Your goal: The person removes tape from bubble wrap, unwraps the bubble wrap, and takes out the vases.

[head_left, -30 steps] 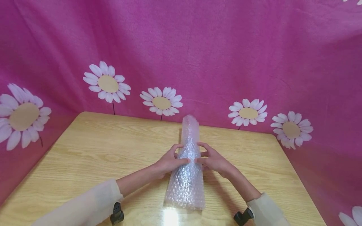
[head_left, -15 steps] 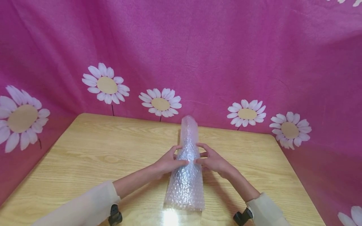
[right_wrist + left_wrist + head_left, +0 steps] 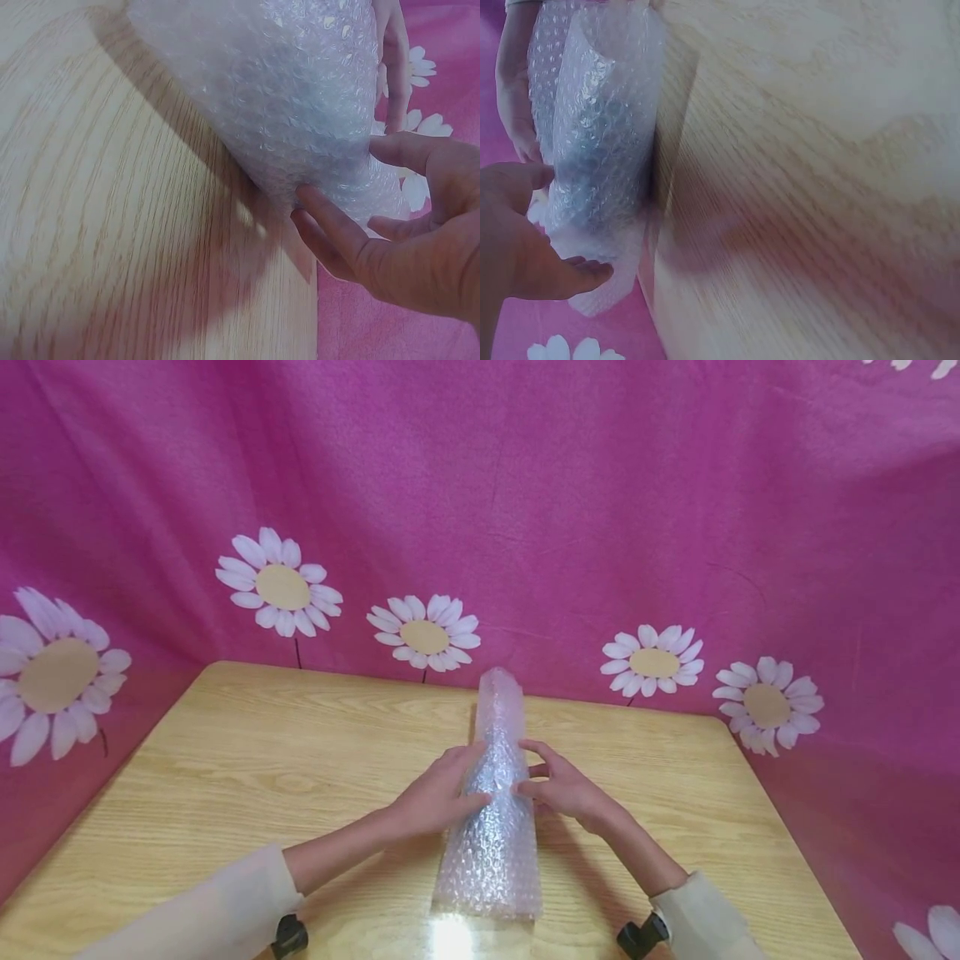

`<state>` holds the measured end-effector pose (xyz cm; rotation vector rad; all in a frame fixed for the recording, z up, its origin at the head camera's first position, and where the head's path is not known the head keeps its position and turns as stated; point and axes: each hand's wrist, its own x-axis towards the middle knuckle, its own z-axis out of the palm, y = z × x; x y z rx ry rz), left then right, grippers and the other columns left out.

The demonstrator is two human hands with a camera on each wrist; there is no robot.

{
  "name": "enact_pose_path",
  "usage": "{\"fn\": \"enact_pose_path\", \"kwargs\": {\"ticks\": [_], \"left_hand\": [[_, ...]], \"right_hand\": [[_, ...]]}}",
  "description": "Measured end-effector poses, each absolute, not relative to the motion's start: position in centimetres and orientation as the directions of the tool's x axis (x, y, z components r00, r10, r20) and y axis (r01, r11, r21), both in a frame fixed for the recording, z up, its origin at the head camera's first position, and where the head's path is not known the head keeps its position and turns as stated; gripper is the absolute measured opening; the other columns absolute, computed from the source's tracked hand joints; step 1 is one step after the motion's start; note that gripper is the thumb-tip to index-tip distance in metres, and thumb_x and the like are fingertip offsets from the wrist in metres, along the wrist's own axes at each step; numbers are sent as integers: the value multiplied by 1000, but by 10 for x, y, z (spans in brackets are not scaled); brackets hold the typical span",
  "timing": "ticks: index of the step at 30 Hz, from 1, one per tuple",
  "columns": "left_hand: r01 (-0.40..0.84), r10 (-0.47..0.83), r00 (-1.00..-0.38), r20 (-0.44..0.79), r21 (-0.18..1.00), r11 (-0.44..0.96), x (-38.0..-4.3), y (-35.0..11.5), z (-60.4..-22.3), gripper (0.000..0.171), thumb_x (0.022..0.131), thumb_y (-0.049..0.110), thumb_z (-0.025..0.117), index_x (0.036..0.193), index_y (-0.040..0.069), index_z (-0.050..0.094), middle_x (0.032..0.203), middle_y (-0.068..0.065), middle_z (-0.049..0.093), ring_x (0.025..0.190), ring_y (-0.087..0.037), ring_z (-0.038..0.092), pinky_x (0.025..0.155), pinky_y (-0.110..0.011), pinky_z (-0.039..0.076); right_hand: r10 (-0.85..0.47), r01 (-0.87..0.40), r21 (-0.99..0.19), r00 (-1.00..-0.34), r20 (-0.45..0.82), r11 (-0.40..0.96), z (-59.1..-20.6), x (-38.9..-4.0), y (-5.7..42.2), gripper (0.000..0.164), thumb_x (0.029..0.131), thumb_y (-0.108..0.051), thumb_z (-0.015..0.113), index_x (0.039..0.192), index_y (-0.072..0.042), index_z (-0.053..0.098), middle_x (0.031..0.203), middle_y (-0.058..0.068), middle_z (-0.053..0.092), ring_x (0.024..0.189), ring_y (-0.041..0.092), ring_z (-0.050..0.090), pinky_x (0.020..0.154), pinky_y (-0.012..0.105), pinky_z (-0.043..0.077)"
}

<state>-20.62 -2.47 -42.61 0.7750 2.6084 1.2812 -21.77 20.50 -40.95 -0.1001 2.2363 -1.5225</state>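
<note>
A tapering roll of clear bubble wrap [image 3: 491, 852] lies lengthwise on the table, narrow end toward the curtain. Something bluish grey shows faintly through its middle; its kind is hidden by the wrap. On the left side of the roll, my left hand [image 3: 438, 793] has its thumb on the top and its fingers stretched along the flank. In the left wrist view those fingers [image 3: 585, 277] are extended beside the bubble wrap [image 3: 604, 142]. My right hand [image 3: 566, 789] holds the roll from the right, thumb on top and fingertips [image 3: 311, 196] bent against its side.
The wooden table [image 3: 300, 727] reaches back to a magenta curtain [image 3: 540, 510] printed with white daisies. Bright light reflects off the wood at the front, just below the wide end of the wrap. Black wrist devices [image 3: 643, 937] sit at both sleeves.
My left hand has loosened and shifted slightly left and toward the front, its thumb sliding outward from the roll's middle. The right hand and the bubble wrap stay almost where they were.
</note>
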Motion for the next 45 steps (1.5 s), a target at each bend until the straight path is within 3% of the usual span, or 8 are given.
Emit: {"fn": "enact_pose_path", "kwargs": {"ticks": [5,17,25,35,45], "left_hand": [[472,529,-838,136,669,575,-202,-26,-424,66,97,26,66,154,11,38,155,-18,35,139,-35,37,102,-57,44],[651,605,-754,258,417,634,-204,-28,-423,61,96,30,68,147,5,47,153,-16,40,140,-31,39,113,-48,33],[727,662,-686,302,258,636,-210,-29,-423,57,95,33,68,142,5,54,150,-15,46,138,-27,42,114,-52,32],[859,785,-488,383,53,509,-217,-35,-426,47,95,29,68,134,5,62,142,-13,55,134,-26,48,109,-45,41],[892,845,-380,377,-94,443,-226,-38,-428,49,96,35,66,134,5,63,140,-10,58,131,-22,51,110,-39,40]], "right_hand": [[-304,166,-901,-903,-302,402,-408,-217,206,69,93,-8,65,153,-9,31,134,29,48,109,36,61,85,52,56],[-315,157,-902,-902,-297,401,-408,-218,205,69,94,-9,65,154,-9,30,133,29,49,108,35,62,86,51,56],[-318,155,-904,-901,-295,398,-408,-219,205,69,94,-9,65,153,-9,31,132,28,49,105,34,63,85,51,57],[-323,146,-901,-901,-292,408,-409,-220,204,68,94,-10,65,153,-10,32,132,27,49,105,32,63,84,50,57],[-311,152,-904,-905,-290,400,-411,-218,205,68,93,-10,65,153,-9,32,131,27,50,107,33,62,86,51,56]]}}
